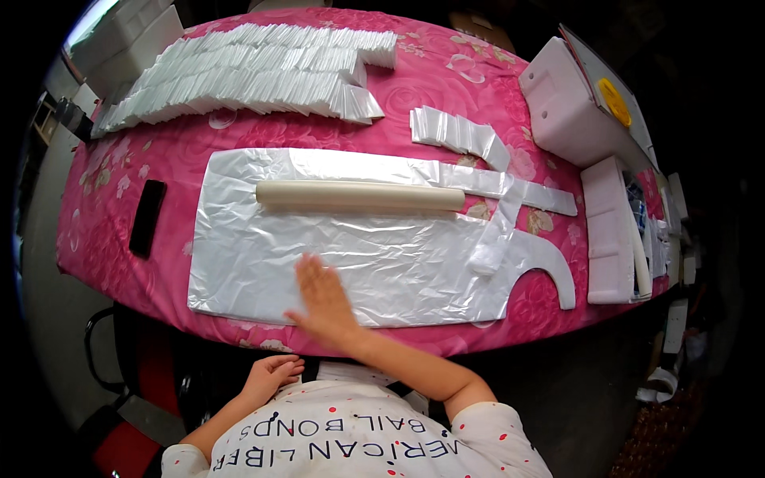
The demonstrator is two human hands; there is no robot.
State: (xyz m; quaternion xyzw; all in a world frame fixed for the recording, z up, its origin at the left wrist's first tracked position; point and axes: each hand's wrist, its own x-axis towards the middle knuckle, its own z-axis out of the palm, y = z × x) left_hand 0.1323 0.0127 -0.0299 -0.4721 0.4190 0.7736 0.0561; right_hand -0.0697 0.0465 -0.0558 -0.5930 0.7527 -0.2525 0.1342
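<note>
A stack of flat white plastic carrier bags [374, 271] lies across the middle of the table, its handle ends pointing right. My right hand [323, 303] rests open on the front part of the stack, fingers stretched out and palm down. Along the back part of the bags lies a smooth cream-coloured roller [358, 196]. A folded white plastic strip [496, 231] lies over the handle end. My left hand [272, 378] is below the table's front edge, by my lap, holding nothing visible, with its fingers loosely bent.
Several rows of folded white plastic pieces [247, 72] fill the back left; a smaller row [458, 131] lies back right. A black phone [147, 218] is at left. White foam boxes [558, 99] stand on the right, one holding a yellow tape roll [613, 102]. Pink flowered cloth [103, 231] covers the table.
</note>
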